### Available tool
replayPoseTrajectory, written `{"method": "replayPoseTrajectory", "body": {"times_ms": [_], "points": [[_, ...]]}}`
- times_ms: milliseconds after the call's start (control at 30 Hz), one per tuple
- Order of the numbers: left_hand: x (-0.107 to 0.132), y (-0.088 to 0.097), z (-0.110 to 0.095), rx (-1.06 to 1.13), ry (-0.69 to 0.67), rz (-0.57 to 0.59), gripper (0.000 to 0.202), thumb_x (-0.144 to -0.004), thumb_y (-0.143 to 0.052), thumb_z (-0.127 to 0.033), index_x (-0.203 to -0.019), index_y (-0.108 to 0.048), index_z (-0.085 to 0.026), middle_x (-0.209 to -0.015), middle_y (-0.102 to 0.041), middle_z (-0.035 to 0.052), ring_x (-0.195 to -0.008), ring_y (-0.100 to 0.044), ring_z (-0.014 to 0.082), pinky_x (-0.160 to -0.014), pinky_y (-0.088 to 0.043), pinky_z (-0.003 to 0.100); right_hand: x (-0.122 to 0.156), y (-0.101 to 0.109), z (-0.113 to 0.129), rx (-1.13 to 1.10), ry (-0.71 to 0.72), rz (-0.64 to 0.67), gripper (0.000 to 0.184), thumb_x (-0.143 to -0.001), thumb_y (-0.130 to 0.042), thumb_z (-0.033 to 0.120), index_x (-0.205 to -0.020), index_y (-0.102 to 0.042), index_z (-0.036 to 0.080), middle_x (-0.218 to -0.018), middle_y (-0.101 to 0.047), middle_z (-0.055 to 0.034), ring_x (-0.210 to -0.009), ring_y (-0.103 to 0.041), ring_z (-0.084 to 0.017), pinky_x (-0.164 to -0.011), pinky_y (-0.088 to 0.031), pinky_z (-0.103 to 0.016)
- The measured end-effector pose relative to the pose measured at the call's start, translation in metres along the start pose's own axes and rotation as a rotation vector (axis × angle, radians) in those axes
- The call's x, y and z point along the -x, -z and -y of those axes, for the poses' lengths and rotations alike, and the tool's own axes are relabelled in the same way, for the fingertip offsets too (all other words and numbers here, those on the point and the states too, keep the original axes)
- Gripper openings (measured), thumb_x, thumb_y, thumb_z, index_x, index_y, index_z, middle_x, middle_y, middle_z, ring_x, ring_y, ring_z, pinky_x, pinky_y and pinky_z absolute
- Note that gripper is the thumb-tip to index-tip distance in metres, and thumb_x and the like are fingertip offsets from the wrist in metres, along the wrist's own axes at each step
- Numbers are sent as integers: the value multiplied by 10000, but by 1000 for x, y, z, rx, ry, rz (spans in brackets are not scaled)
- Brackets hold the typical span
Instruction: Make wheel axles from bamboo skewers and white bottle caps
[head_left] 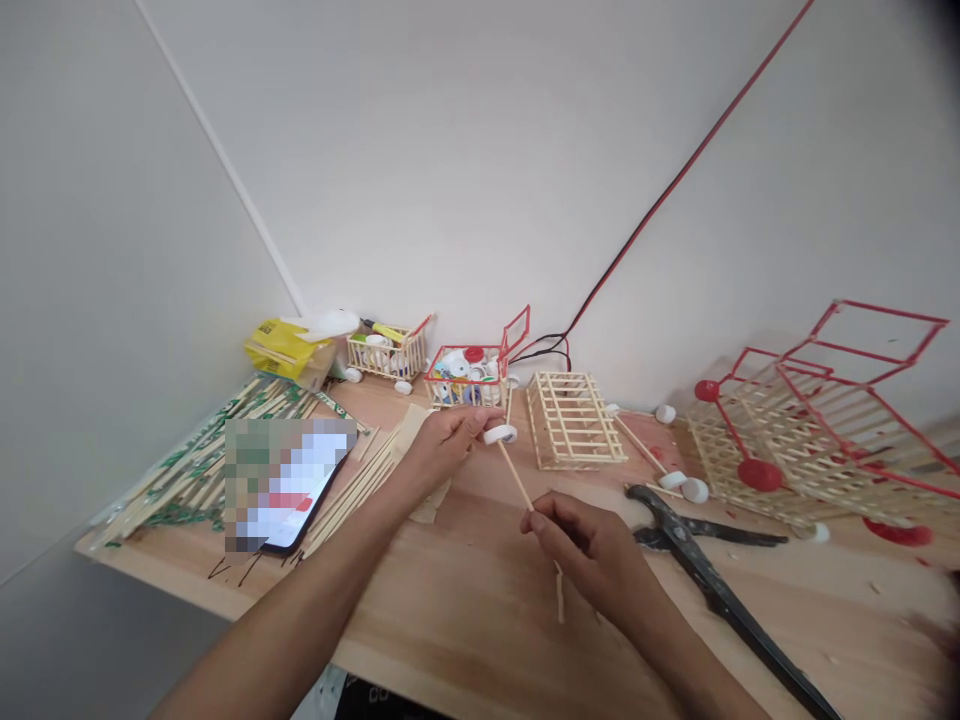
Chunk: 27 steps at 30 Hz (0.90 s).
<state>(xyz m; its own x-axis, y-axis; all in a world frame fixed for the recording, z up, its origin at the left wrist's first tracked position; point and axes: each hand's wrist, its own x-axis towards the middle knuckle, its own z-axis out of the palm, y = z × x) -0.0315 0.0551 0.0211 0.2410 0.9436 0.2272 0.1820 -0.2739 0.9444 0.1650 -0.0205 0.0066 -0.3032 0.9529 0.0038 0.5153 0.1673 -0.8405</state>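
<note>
My left hand [452,438] pinches a white bottle cap [499,435] between thumb and fingers. A thin wooden stick [516,475] runs from the cap down to my right hand [589,548], whose thumb and fingers are closed around it. The stick's end appears to meet the cap; whether it passes through I cannot tell. Just beyond my hands lies a box-like frame of glued sticks [576,420]. To its right, a stick with white caps [673,482] rests on the wooden table [465,610].
Black pincers [701,570] lie at right before a large red-trimmed stick cart [795,440]. Two small stick carts stand at the back, one holding caps [457,368]. At left are a phone [307,490], bundled sticks [187,465] and a yellow packet [289,355].
</note>
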Motion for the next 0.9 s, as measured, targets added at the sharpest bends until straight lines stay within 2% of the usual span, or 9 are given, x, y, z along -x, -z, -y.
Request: {"method": "replayPoseTrajectory", "body": {"times_ms": [167,300,467,667,900], "points": [[2,-5,0,247,144,-11,421,-814,-598,-493,-1032,-722,-155,-994,-706,93,-797,-596,171,-728,-457,272,0,1,-5,210,83,-122,204,-871,-456,289,-757,-591,187,-576,-509,34,-527,-445,-105,-499,-303,-220],[3,-8,3,374,219,-19,410,-753,-684,-479,-994,-727,-150,-1021,-709,106,-854,-619,182,-773,-464,290,-1,1,-6,276,118,-141,195,-878,-461,276,-762,-593,190,-560,-520,35,-513,-454,-105,-500,-310,-219],[2,-9,8,403,221,28,396,-746,-707,-441,-1004,-719,-141,-1006,-720,121,-906,-633,206,-766,-475,297,-2,1,-5,278,122,-135,198,-876,-472,274,-764,-611,188,-560,-528,35,-512,-458,-102,-500,-312,-216],[2,-9,11,427,228,91,353,-768,-696,-406,-995,-728,-137,-1017,-718,125,-944,-629,210,-780,-465,288,-1,0,-3,259,126,-131,249,-889,-449,290,-859,-673,185,-555,-543,30,-499,-465,-106,-490,-313,-218],[2,-10,15,529,261,95,378,-742,-729,-379,-1009,-704,-113,-1045,-704,140,-958,-633,212,-821,-471,313,-1,-2,-7,252,133,-130,268,-888,-445,300,-855,-682,180,-543,-536,28,-490,-468,-104,-488,-326,-214]]}}
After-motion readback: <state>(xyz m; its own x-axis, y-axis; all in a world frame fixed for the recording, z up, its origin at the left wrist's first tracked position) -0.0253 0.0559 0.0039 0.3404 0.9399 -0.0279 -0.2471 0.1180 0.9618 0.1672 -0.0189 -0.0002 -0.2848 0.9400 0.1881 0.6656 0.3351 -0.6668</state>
